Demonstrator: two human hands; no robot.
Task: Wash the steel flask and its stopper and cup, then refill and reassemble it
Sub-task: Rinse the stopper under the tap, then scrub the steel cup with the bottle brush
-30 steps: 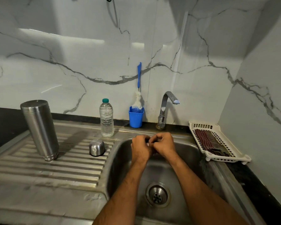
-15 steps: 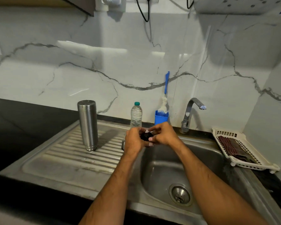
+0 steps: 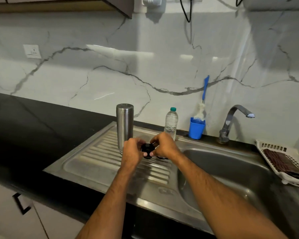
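Observation:
The steel flask (image 3: pixel 124 125) stands mouth down on the ribbed drainboard (image 3: pixel 100 159). Both hands are raised over the drainboard just right of the flask. My left hand (image 3: pixel 132 152) and my right hand (image 3: pixel 162 147) hold the small black stopper (image 3: pixel 147 148) between their fingertips. The steel cup is hidden behind my right hand.
A clear water bottle (image 3: pixel 170 123) with a green cap stands at the back of the drainboard. A blue holder (image 3: pixel 196 128) with a bottle brush sits beside the tap (image 3: pixel 231 121). The sink basin (image 3: pixel 223 171) lies to the right, a white rack (image 3: pixel 283 163) with a dark cloth beyond it.
Both hands have carried the stopper from over the basin leftwards to above the drainboard. The view has swung left and pulled back.

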